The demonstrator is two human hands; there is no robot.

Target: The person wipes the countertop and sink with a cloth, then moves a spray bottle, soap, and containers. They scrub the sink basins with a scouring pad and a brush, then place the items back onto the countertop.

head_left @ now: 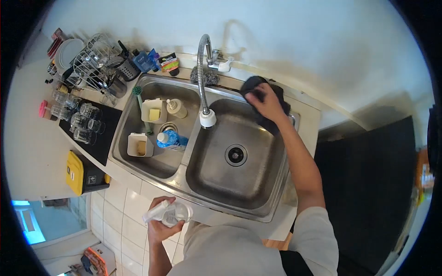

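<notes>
In front of the sink's near edge, my left hand [162, 226] is closed around a clear container [176, 213] with a white part on its left side; its exact kind is hard to make out. My right hand [266, 102] reaches to the back right corner of the sink [216, 172]. Its fingers are closed on a black cloth [281, 96], which is bunched on the rim and hangs partly into the right basin. A flexible faucet [202, 69] with a white head [207, 118] stands over the divider between the two basins.
The left basin holds a blue bottle [172, 140], a pump bottle [177, 108], two white containers with sponges, and a green brush [137, 91]. Glass mugs [85, 122] stand on a black mat beside a dish rack [92, 60]. A yellow-lidded bin [74, 172] is below.
</notes>
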